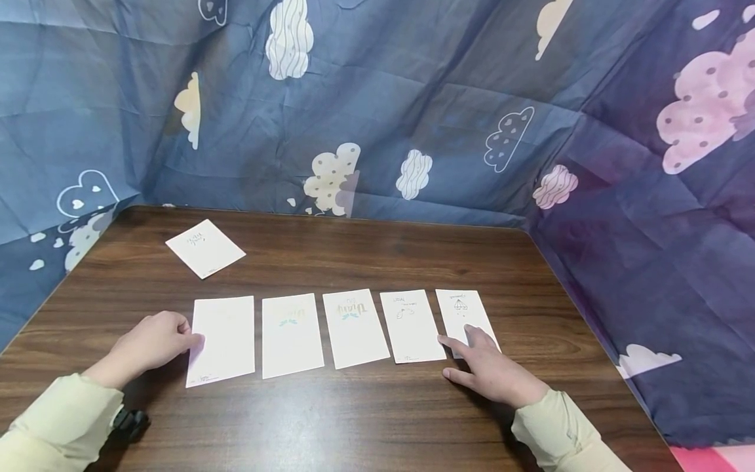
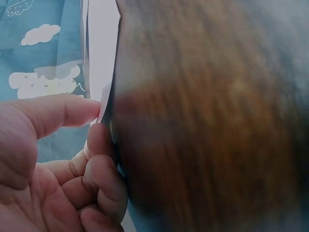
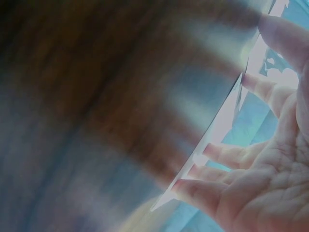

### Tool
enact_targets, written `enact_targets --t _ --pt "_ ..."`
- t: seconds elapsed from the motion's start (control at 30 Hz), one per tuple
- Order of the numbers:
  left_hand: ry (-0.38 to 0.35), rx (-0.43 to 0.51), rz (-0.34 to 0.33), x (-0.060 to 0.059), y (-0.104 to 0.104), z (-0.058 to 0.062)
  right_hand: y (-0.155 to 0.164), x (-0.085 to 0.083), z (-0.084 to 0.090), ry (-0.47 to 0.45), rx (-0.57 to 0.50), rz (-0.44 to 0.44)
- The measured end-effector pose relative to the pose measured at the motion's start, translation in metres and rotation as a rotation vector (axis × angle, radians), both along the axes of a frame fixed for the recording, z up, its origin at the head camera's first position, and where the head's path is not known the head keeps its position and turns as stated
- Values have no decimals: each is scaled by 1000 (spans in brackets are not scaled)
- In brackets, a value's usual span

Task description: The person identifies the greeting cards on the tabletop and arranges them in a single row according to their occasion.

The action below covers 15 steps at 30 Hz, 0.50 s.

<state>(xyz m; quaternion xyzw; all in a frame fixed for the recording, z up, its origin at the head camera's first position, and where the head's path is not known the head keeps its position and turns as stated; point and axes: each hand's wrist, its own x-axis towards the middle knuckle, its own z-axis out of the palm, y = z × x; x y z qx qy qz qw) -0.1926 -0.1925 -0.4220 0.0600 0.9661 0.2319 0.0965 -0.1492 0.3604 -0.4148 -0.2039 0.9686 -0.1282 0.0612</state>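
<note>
Several white cards lie in a row on the brown table. At the row's left end, my left hand [image 1: 150, 342] pinches the left edge of a mostly blank card [image 1: 224, 341]. The left wrist view shows the thumb on that card [image 2: 102, 53], the other fingers curled at its edge. My right hand [image 1: 498, 373] rests with spread fingers on the rightmost card [image 1: 480, 311], which bears a small dark drawing and is partly hidden. Beside its fingertips lies another printed card [image 1: 413, 337]. Between the hands are two cards with pale gold and blue print, one left [image 1: 291, 351] and one right [image 1: 356, 341].
A separate white card [image 1: 205, 252] lies turned at an angle at the back left of the wooden table [image 1: 330, 426]. Blue cloth with cloud prints [image 1: 377, 105] hangs behind the table and along its sides. A dark strap piece [image 1: 131, 424] sits at the left cuff.
</note>
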Motion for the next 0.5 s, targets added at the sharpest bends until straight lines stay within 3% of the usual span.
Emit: enact_targets --t 0.33,0.5 --pt "-50 0 27 -1 0 3 0 0 2 28 -5 19" --pt "-67 138 32 -8 -1 6 1 0 1 33 -8 18"
